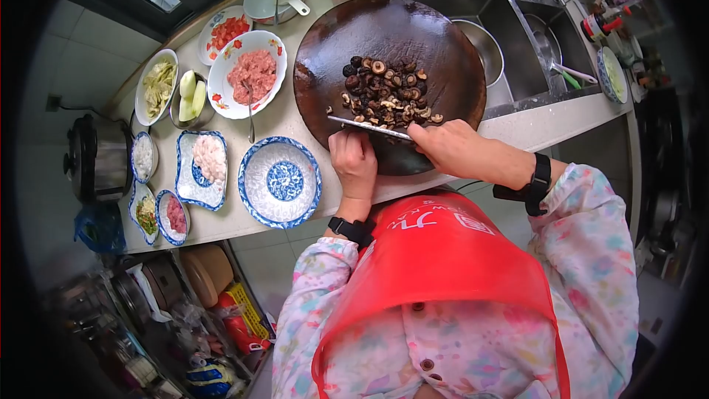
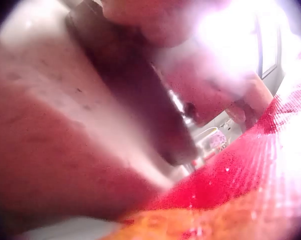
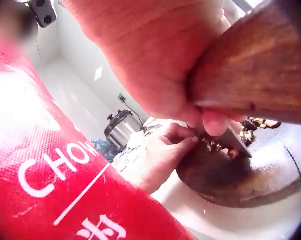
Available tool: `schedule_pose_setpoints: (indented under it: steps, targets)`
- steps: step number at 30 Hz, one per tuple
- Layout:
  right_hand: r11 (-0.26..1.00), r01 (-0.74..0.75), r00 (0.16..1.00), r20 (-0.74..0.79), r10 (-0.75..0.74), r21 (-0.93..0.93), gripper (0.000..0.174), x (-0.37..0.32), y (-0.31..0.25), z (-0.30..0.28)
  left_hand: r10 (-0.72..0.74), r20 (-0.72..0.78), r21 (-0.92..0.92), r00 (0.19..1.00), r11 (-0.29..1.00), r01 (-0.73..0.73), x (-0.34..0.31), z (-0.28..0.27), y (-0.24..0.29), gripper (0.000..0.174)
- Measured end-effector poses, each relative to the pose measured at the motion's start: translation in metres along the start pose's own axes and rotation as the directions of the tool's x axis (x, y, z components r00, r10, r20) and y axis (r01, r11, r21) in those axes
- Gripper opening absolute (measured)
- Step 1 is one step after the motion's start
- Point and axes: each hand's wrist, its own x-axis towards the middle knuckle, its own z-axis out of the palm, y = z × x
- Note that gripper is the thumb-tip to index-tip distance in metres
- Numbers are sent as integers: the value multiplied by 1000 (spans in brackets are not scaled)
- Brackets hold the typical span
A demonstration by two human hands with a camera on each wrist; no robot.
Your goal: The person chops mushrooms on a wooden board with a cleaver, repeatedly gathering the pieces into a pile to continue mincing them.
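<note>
My right hand (image 1: 461,149) grips the brown wooden handle (image 3: 255,65) of a broad-bladed kitchen knife (image 1: 369,127), which stands on edge over the near part of a round wooden chopping board (image 1: 325,44). My left hand (image 1: 354,170) is beside the blade at the board's near edge. Its fingers (image 3: 178,132) curl toward the thumb against pieces of shiitake mushroom (image 3: 215,147), partly hidden by the blade and the fingers. A pile of cut shiitake mushrooms (image 1: 388,89) lies beyond the knife. The left wrist view is mostly blurred skin and a dark strap (image 2: 135,100).
Left of the board stand an empty blue-patterned plate (image 1: 284,180), a bowl of minced meat (image 1: 255,74) with a spoon, and several dishes of ingredients. A sink (image 1: 509,44) is at the right, with a steel pot in it. A pressure cooker (image 1: 107,159) stands far left.
</note>
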Motion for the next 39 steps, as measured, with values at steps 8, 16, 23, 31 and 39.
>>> schedule_pose_setpoints:
  steps: [8,16,23,31,39]
  targets:
    - [993,-60,985,-152,76,105,19,-6,1,22,-10,40,5,999,1000,9,8,2,9,5]
    - [910,-103,834,-464,300,402,22,-24,2,39,9,82,28,997,1000,-12,80,11,0,9]
    - [866,-141,791,-472,390,480,24,-24,6,51,-23,487,128,873,991,-45,123,24,-27,18]
    - [868,-149,799,-459,388,474,25,-26,7,55,-48,534,272,844,955,-117,126,34,-28,21]
    - [859,-120,807,-455,376,497,23,-25,13,51,-29,287,20,957,1000,24,81,-22,0,20]
